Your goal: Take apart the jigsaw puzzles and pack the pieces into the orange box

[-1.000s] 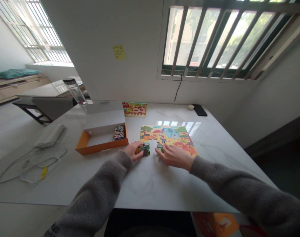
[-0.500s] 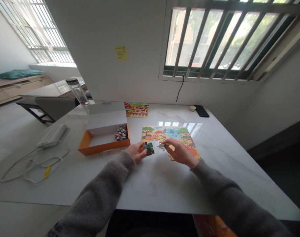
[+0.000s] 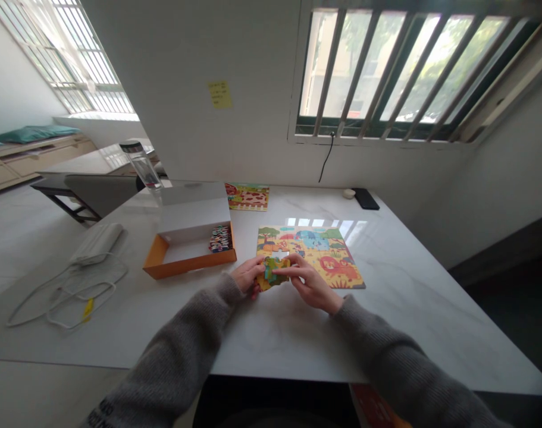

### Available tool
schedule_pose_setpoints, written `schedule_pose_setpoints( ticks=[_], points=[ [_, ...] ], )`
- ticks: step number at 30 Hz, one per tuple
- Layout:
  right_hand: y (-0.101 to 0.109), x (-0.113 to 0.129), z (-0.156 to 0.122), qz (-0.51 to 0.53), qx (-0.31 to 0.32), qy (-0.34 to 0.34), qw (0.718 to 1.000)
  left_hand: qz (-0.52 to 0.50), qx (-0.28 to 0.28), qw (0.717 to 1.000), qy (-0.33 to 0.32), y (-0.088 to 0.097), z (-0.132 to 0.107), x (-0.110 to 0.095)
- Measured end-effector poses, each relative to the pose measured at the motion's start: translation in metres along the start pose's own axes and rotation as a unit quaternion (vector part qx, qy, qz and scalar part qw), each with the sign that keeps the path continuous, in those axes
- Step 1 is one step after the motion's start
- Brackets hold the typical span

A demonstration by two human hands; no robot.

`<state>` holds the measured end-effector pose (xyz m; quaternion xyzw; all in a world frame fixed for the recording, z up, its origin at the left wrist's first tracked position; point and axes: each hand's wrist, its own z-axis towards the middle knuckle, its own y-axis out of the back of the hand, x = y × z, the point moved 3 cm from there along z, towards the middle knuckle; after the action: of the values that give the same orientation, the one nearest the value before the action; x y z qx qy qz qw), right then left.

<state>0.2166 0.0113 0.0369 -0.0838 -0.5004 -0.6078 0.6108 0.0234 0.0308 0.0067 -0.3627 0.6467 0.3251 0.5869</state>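
— Item one?
— Puzzle pieces [image 3: 271, 279], yellow and green, at the near left part of the animal puzzle [image 3: 337, 266], where a gap shows. Whether they are joined, I cannot tell.

— Fingers?
— My left hand [image 3: 246, 276] grasps the pieces by their left side. My right hand [image 3: 310, 285] has fingertips on their right side; whether the thumb closes beneath, I cannot tell.

— Containers?
— Orange box [image 3: 194, 263], one, left of the puzzle, white inside, lid raised at the far side. Contents: a packed stack [image 3: 220, 239] of small coloured items in the right end; the left part is bare. Further left and far, a clear bottle [image 3: 143, 169], dark cap.

— Changes against half a second ago?
— Then my hands were apart, the right one over the puzzle with a piece. Now it has come left to meet the other, and the lions [image 3: 337, 266] at the near right lie uncovered.
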Motion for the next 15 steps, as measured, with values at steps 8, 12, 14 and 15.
schedule_pose_setpoints(
  ticks=[8, 12, 14, 15],
  points=[
    [-0.002, -0.015, -0.005, 0.066, -0.063, -0.113, 0.989, 0.276, -0.108, 0.952, -0.077, 0.010, 0.001, -0.001],
    [-0.004, -0.024, -0.005, 0.145, -0.054, -0.174, 0.973, 0.441, -0.114, 0.887, -0.075, 0.014, 0.002, -0.002],
    [0.000, -0.024, -0.004, 0.165, -0.081, -0.176, 0.967, 0.482, -0.091, 0.870, -0.048, 0.012, 0.002, -0.002],
    [0.002, -0.023, -0.004, 0.171, -0.096, -0.171, 0.966, 0.500, -0.080, 0.862, -0.039, 0.010, 0.001, -0.003]
  ],
)
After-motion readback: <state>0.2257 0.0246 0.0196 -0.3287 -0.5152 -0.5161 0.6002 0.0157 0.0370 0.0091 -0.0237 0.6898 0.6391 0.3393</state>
